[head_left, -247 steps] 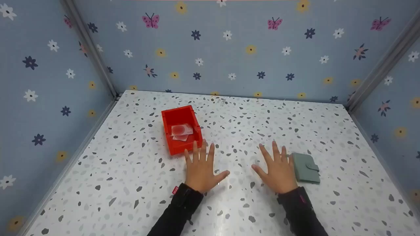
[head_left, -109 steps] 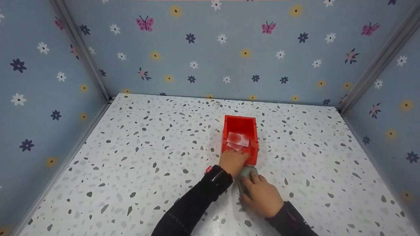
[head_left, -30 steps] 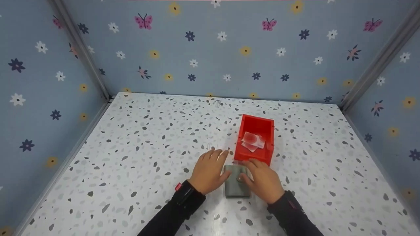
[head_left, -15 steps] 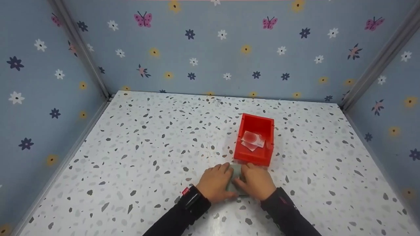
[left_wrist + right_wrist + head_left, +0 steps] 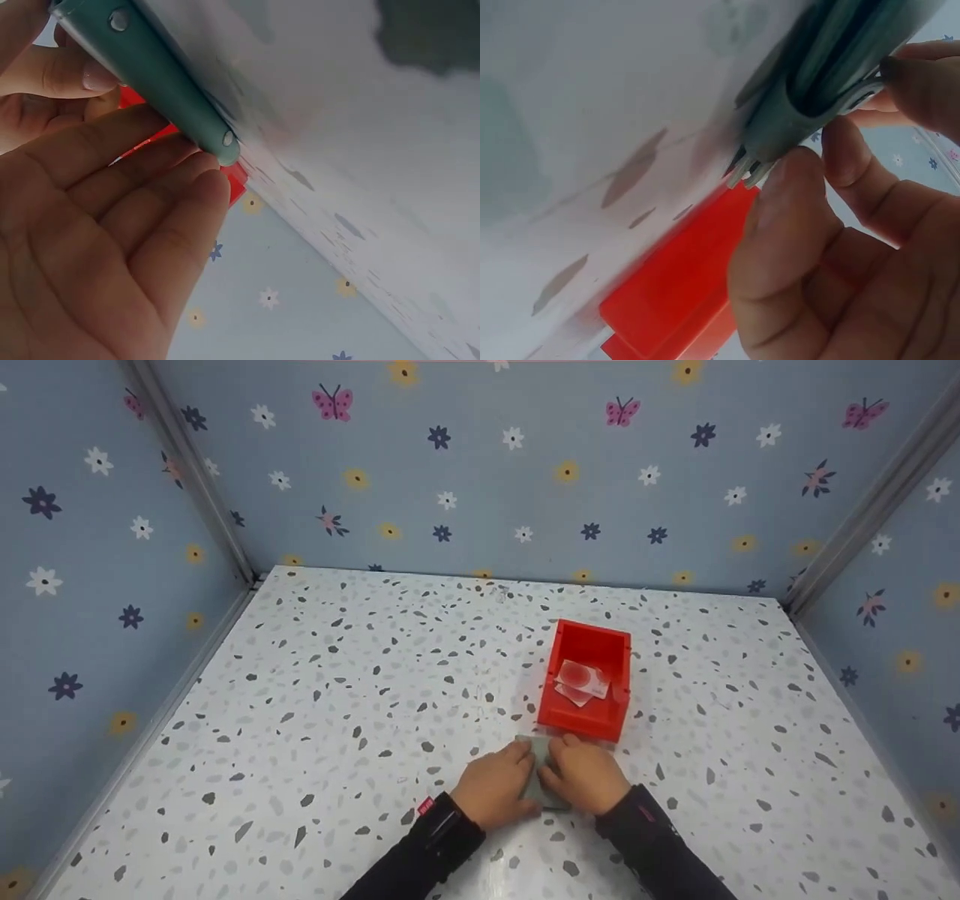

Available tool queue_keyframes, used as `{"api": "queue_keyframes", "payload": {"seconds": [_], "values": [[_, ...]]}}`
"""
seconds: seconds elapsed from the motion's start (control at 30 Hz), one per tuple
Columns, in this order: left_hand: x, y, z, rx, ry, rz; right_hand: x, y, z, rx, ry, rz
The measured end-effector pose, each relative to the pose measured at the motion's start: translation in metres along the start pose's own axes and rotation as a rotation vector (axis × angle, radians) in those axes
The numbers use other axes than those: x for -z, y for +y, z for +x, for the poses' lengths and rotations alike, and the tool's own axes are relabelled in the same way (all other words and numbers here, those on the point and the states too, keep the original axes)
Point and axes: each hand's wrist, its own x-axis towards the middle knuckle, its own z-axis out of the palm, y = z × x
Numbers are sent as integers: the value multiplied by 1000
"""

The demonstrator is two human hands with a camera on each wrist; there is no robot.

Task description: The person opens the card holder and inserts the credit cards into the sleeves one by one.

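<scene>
While left hand rests near-straight fingers along 9 o'clock side of green wallet, presumably bracing it, right hand pinches snap strap. Wallet between hands on counter; red box holding cards near, 1 o'clock.

Beyond the white, grey-speckled tabletop rises a pale blue back wall printed with flowers and pink butterflies; flowered side walls flank the tabletop, grey metal posts stand at its far corners, and glare whitens its near part.
</scene>
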Motion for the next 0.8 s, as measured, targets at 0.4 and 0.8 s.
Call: {"api": "queue_keyframes", "payload": {"seconds": [0.4, 0.8], "values": [[0, 0, -1, 7, 17, -4, 4, 4, 0, 39, -69, 117], [-2, 0, 0, -11, 24, 20, 8, 12, 0, 35, -114, 201]]}}
